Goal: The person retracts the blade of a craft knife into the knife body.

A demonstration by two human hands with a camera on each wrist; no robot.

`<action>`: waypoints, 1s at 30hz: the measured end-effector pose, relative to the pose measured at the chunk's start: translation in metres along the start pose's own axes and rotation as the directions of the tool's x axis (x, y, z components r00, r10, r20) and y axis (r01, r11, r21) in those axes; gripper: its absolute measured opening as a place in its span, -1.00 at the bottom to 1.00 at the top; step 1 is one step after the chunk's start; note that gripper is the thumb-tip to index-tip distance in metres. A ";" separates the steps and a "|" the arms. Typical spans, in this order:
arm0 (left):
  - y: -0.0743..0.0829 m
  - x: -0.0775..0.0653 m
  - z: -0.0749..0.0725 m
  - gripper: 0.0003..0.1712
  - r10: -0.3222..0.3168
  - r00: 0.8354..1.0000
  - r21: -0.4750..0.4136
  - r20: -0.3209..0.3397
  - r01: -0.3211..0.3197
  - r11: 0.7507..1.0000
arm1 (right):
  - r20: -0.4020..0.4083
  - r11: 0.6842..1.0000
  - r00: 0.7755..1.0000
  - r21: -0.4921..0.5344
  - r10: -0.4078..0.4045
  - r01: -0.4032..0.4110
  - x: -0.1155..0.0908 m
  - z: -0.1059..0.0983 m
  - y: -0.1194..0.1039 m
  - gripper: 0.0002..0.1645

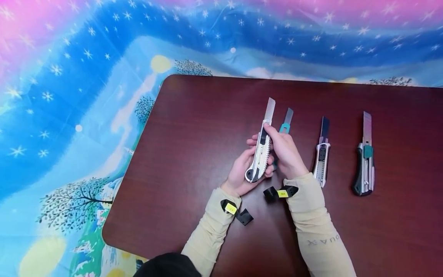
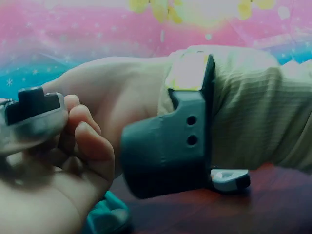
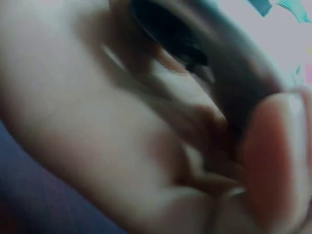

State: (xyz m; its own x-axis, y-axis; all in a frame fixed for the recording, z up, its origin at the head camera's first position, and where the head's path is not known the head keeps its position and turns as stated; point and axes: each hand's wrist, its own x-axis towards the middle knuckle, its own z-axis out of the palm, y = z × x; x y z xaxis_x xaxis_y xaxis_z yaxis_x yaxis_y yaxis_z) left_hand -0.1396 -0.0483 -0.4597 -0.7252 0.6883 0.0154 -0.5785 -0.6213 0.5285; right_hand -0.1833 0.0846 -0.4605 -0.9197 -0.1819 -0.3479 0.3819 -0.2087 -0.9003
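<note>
Above a table [image 1: 187, 127], the left hand [image 1: 240, 169] grasps a knife [image 1: 260, 152] low on its handle [image 1: 256, 166] as the right hand [image 1: 288, 149] grips higher, thumb [image 1: 271, 131] by the slider [image 1: 263, 137], apparently so the bared blade [image 1: 270, 109] points clear of both.

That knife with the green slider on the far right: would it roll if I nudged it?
The rightmost knife would probably slide rather than roll, given its long, uneven handle and the glossy table. Its narrow, extended blade looks stiff but might snap if pushed sideways.
</note>
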 end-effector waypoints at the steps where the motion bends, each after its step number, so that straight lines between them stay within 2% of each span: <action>1: 0.000 0.000 0.000 -0.59 -0.003 1.000 -0.002 0.005 0.003 1.000 | 0.009 1.000 1.000 0.021 0.004 -0.004 -0.002 0.002 -0.002 -0.19; 4: 0.000 0.001 0.000 -0.61 -0.002 1.000 0.013 0.008 0.002 1.000 | 0.028 0.997 0.999 0.070 0.029 -0.031 -0.008 0.010 -0.011 -0.26; 10: 0.002 0.002 0.000 -0.57 0.044 0.999 0.075 -0.020 -0.042 0.996 | 0.047 0.984 0.998 0.171 0.044 -0.051 -0.013 0.018 -0.019 -0.51; 14: 0.003 0.003 -0.001 -0.55 0.059 0.998 0.028 -0.037 -0.058 0.998 | 0.044 0.974 0.998 0.221 0.036 -0.045 -0.012 0.020 -0.019 -0.52; 19: 0.005 0.002 0.002 -0.55 0.079 0.996 -0.029 -0.037 -0.080 0.996 | 0.038 0.971 0.999 0.234 0.035 -0.043 -0.012 0.022 -0.019 -0.52; 24: 0.004 0.001 0.001 -0.55 0.084 0.996 -0.032 -0.036 -0.085 0.996 | 0.040 0.960 0.998 0.276 0.047 -0.056 -0.011 0.023 -0.018 -0.57; 30: 0.003 0.001 -0.001 -0.53 0.087 0.995 -0.027 -0.040 -0.088 0.996 | 0.081 0.932 0.995 0.354 0.054 -0.080 -0.010 0.024 -0.018 -0.60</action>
State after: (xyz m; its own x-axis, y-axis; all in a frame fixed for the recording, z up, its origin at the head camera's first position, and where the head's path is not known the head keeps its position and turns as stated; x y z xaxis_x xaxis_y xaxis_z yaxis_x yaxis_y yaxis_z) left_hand -0.1426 -0.0496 -0.4584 -0.7871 0.6163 0.0273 -0.5223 -0.6893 0.5020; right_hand -0.1783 0.0668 -0.4347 -0.8872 -0.2702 -0.3739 0.4613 -0.5199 -0.7189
